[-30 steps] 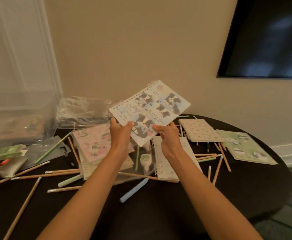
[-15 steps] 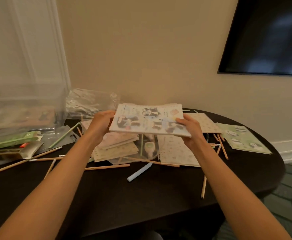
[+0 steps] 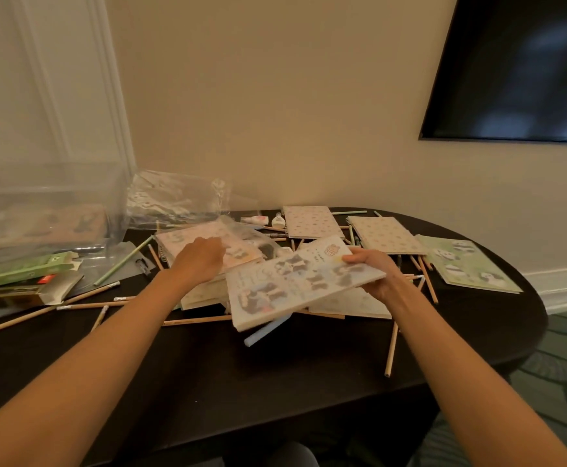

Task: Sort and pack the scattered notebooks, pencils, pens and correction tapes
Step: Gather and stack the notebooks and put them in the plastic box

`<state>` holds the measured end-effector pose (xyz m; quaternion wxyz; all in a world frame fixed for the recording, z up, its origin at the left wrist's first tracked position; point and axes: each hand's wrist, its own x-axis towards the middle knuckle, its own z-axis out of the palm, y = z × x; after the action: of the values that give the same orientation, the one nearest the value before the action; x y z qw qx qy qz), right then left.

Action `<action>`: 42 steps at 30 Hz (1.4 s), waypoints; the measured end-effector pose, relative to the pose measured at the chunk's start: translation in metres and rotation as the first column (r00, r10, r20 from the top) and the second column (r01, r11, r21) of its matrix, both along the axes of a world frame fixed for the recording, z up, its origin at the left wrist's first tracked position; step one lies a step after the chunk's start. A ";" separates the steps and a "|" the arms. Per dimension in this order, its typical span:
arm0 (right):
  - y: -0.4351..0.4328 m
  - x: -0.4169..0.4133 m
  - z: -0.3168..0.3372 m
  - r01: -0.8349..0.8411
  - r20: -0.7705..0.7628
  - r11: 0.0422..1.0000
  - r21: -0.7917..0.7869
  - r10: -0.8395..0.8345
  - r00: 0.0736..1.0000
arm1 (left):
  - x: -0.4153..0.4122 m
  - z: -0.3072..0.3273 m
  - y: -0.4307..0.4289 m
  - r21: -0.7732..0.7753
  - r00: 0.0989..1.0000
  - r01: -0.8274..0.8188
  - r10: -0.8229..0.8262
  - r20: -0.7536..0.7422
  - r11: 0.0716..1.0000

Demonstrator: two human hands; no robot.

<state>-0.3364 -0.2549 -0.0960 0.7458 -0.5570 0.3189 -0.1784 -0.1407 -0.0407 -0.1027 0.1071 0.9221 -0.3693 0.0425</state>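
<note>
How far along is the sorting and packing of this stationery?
Early. Something printed lies in the clear bin. The right hand grips a cat-print notebook; the left hand touches the pink notebook pile. Left to sort: two dotted notebooks, the green panda notebook, a correction tape and pencils scattered on the table.

Between the fingers of our right hand: pale notebook, whitish-blue cover with black-and-white cartoon animals. We note one small orange-pink motif near the thumb.

Under the fingers of our left hand: pink notebook, soft pink, print too blurred to read.

Just beyond the right fingers: dotted notebook and second dotted notebook, both cream with small tan spots.

Further out past them: green notebook, pale green with black-and-white pandas.

Below the right fingers: pen, light blue; pencil, bare-wood tan.

Well off the left fingers: box, green with a red patch.

Table: near-black brown.
</note>
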 end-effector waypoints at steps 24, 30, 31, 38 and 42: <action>0.097 0.054 -0.016 0.171 0.164 0.985 -0.012 -0.167 0.972 | -0.033 0.009 -0.001 0.205 0.993 -0.105 0.093 0.065 0.973; 0.105 0.067 -0.015 -0.082 0.038 0.984 0.156 0.077 0.996 | -0.030 0.000 -0.001 0.205 0.998 -0.014 -0.001 0.070 0.979; 0.102 0.066 -0.017 -0.070 0.049 0.979 0.189 0.062 0.997 | -0.028 -0.002 -0.004 0.174 0.998 -0.009 -0.001 0.058 0.985; 0.091 0.068 -0.024 -0.070 0.237 0.972 0.222 0.016 0.971 | -0.018 -0.002 -0.033 -0.153 0.998 0.012 -0.003 0.056 0.988; 0.098 0.095 -0.019 -0.130 0.259 0.963 0.236 0.066 0.964 | -0.009 -0.002 -0.039 -0.246 0.997 0.050 -0.036 0.063 0.968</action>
<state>-0.2419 -0.1566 -0.1149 0.8522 -0.4467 0.2147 -0.1676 -0.1499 -0.0794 -0.1052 0.2114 0.8918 -0.3839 0.1124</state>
